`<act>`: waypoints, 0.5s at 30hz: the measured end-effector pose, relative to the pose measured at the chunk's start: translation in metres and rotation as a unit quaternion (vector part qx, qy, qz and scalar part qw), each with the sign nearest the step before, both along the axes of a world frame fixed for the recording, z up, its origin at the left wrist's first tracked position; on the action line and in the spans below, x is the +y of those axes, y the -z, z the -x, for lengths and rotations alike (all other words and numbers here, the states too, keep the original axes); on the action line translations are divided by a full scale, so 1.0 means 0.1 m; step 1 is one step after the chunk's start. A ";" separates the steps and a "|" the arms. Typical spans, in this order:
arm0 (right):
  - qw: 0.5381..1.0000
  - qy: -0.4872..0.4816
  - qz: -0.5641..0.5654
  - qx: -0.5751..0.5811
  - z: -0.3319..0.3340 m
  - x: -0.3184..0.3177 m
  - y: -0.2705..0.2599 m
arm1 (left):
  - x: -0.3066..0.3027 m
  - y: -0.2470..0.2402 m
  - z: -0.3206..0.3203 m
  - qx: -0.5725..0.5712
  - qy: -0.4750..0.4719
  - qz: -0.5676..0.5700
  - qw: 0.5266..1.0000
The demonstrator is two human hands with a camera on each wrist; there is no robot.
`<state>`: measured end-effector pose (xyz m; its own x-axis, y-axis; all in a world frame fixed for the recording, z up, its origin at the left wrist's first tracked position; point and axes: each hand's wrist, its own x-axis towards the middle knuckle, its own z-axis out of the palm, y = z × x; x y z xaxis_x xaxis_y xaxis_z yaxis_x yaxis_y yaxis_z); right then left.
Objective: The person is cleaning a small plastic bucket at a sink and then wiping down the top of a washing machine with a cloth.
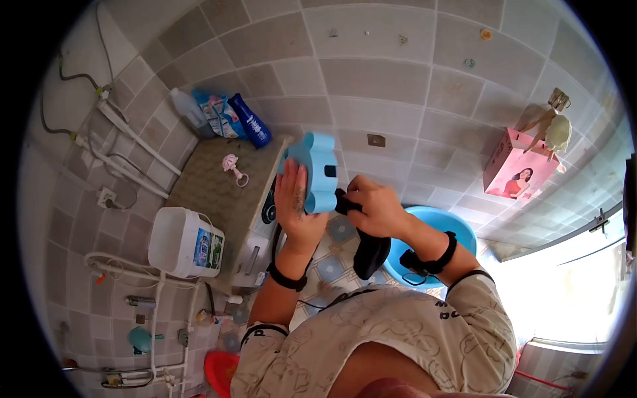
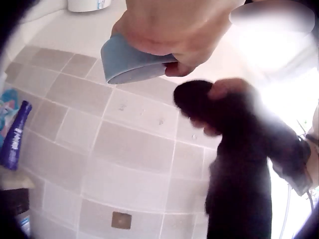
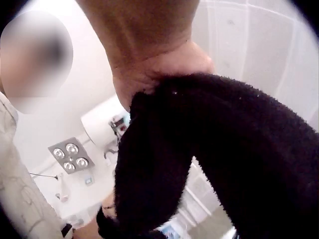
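Observation:
My left hand (image 1: pixel 296 209) holds a light blue, scalloped, cloud-shaped object (image 1: pixel 321 182) with a small dark square on its side. In the left wrist view the thumb lies at the lower edge of this blue object (image 2: pixel 134 67). Beside it, my right hand (image 1: pixel 376 205) grips a black fuzzy cloth (image 1: pixel 371 254), sock-like in outline, bunched at the top. Its lower part hangs below the hand. The right wrist view shows the black cloth (image 3: pixel 149 169) draping down in two lengths; the fingers are hidden behind it.
A light blue basin (image 1: pixel 441 222) stands on the floor to the right. On the left counter (image 1: pixel 206 179) are a white bucket (image 1: pixel 176 242), a dark blue bottle (image 1: pixel 250 121) and a small pink item (image 1: pixel 231 164). A pink bag (image 1: pixel 517 166) hangs on the wall.

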<state>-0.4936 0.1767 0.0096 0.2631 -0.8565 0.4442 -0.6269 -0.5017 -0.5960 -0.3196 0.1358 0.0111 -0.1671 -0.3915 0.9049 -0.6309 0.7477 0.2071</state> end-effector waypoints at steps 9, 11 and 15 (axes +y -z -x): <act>0.930 -0.077 0.290 -0.213 -0.06 -0.07 -0.35 | -0.02 0.05 0.19 0.122 0.174 -0.115 0.970; 0.962 -0.012 0.258 -0.086 -0.15 -0.04 -0.43 | 0.06 0.17 0.26 0.161 0.219 -0.220 0.937; 0.957 0.098 0.255 -0.102 -0.04 -0.47 -0.31 | 0.13 0.20 0.27 0.078 0.158 -0.160 0.971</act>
<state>-0.4891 0.1298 0.0405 -0.0167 -0.5391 0.8421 -0.6348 -0.6449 -0.4255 -0.3470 0.1489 -0.0088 -0.1958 -0.6078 0.7696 -0.3219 0.7811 0.5350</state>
